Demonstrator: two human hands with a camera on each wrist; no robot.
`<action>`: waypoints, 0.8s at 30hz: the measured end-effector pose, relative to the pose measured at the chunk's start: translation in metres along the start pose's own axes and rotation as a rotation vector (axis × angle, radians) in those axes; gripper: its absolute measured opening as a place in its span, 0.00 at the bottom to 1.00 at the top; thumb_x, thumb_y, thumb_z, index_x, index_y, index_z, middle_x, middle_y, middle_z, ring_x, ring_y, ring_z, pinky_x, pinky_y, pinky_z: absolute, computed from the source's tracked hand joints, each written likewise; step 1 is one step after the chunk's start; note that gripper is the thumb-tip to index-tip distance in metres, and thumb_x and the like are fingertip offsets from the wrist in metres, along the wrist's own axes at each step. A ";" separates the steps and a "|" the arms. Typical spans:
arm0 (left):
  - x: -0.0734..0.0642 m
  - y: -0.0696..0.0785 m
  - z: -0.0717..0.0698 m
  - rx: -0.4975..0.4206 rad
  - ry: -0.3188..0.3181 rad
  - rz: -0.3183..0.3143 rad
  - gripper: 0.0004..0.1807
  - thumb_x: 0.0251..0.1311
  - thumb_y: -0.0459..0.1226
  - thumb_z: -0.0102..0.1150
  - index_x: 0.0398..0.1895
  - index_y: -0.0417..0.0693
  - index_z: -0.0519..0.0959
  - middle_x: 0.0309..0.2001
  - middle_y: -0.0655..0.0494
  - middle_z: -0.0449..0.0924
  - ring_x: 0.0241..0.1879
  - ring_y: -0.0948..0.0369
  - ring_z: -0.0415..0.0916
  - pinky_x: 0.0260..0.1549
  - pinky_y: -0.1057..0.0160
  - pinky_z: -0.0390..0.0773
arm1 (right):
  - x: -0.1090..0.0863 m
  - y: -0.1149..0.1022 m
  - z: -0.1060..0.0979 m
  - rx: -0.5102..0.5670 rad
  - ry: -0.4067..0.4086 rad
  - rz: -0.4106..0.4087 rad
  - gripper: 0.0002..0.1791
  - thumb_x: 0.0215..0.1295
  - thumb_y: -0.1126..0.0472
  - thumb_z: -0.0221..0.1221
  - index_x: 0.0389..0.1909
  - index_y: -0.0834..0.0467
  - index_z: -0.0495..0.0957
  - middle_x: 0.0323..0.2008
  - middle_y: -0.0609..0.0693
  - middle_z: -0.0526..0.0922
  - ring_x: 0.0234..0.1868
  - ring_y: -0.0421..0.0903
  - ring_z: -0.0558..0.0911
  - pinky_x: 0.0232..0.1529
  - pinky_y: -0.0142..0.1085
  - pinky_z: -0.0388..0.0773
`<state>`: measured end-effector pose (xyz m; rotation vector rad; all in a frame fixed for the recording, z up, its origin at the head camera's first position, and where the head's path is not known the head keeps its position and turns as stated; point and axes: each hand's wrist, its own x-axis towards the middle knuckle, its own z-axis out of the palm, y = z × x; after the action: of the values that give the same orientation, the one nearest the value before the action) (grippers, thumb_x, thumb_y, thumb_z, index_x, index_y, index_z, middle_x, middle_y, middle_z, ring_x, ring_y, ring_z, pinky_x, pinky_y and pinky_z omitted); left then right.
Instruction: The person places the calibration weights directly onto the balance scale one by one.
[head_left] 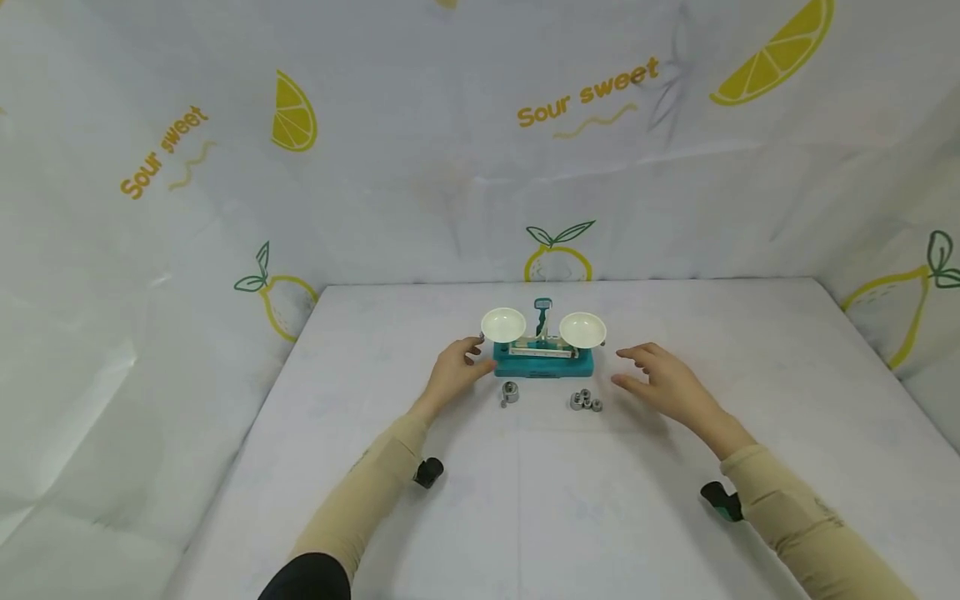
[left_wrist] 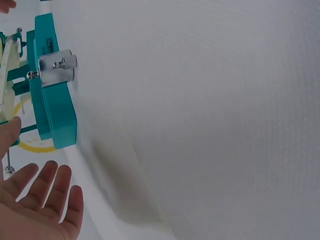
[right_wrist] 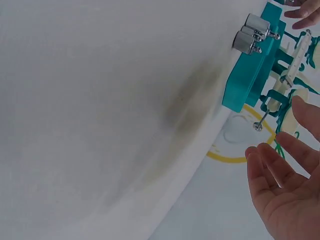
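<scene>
A: Starting wide: a white-covered table [head_left: 457,533], and towards the back edge, a teal double-pan balance [head_left: 528,368].

B: And in the containers?

A: Plain cream-white showing right across both: left pan [head_left: 503,325], right pan [head_left: 582,330], one either side of a teal upright [head_left: 543,307].

B: On to the left hand [head_left: 455,368]!

A: Right up at the balance's left end, thumb by the base, fingertips near the left pan. Loosely spread, gently bent, with nothing in the grip. Touching or just short? Can't tell.

B: And the right hand [head_left: 663,382]?

A: Near the balance's right end, with a visible gap. Thumb well parted from lightly curved fingers, no hold on anything.

B: Down to the smallest, now!

A: In front of the base, two groups: towards the left thumb, a large cylindrical weight [head_left: 511,391] with a tiny weight [head_left: 504,403] close beside; towards the right thumb, a tight cluster of knobbed metal weights [head_left: 587,402].
</scene>
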<state>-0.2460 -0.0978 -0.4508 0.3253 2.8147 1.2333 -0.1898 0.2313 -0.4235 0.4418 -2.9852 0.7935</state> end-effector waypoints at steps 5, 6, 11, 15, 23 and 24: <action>0.005 -0.002 0.007 -0.040 -0.021 -0.016 0.29 0.56 0.46 0.62 0.60 0.44 0.71 0.48 0.45 0.79 0.42 0.53 0.77 0.38 0.60 0.77 | 0.002 -0.002 0.007 0.032 -0.035 -0.016 0.23 0.62 0.53 0.60 0.54 0.63 0.75 0.49 0.62 0.78 0.46 0.58 0.79 0.44 0.50 0.77; 0.006 -0.003 0.008 -0.047 -0.023 -0.026 0.29 0.56 0.46 0.62 0.60 0.44 0.71 0.47 0.46 0.80 0.41 0.54 0.77 0.37 0.61 0.77 | 0.002 -0.002 0.009 0.042 -0.042 -0.025 0.22 0.61 0.54 0.60 0.52 0.64 0.76 0.48 0.62 0.79 0.44 0.57 0.79 0.44 0.50 0.77; 0.010 -0.004 0.014 -0.080 -0.030 -0.055 0.29 0.56 0.46 0.62 0.60 0.46 0.72 0.42 0.47 0.81 0.41 0.56 0.76 0.35 0.64 0.75 | 0.005 -0.003 0.017 0.077 -0.091 -0.071 0.18 0.59 0.59 0.61 0.47 0.64 0.78 0.42 0.58 0.82 0.39 0.50 0.80 0.41 0.44 0.77; 0.012 -0.005 0.018 -0.087 -0.045 -0.060 0.27 0.57 0.46 0.62 0.59 0.47 0.72 0.40 0.47 0.81 0.38 0.58 0.75 0.32 0.67 0.73 | 0.007 -0.006 0.022 0.091 -0.139 -0.077 0.17 0.58 0.59 0.62 0.46 0.65 0.79 0.36 0.53 0.82 0.36 0.46 0.79 0.39 0.40 0.77; 0.017 -0.009 0.025 -0.071 -0.052 -0.064 0.26 0.56 0.46 0.62 0.58 0.48 0.73 0.39 0.47 0.80 0.37 0.59 0.74 0.31 0.69 0.71 | 0.011 -0.009 0.028 0.109 -0.235 -0.027 0.15 0.56 0.61 0.63 0.43 0.64 0.80 0.30 0.48 0.81 0.33 0.41 0.75 0.35 0.34 0.73; 0.017 -0.009 0.025 -0.069 -0.053 -0.065 0.26 0.56 0.46 0.62 0.58 0.48 0.73 0.39 0.47 0.80 0.37 0.59 0.74 0.31 0.69 0.71 | 0.011 -0.009 0.029 0.112 -0.242 -0.022 0.14 0.56 0.62 0.63 0.42 0.64 0.80 0.30 0.48 0.81 0.33 0.41 0.75 0.35 0.34 0.73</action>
<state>-0.2611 -0.0820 -0.4743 0.2562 2.7083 1.2855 -0.1961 0.2066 -0.4428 0.6154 -3.1582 0.9757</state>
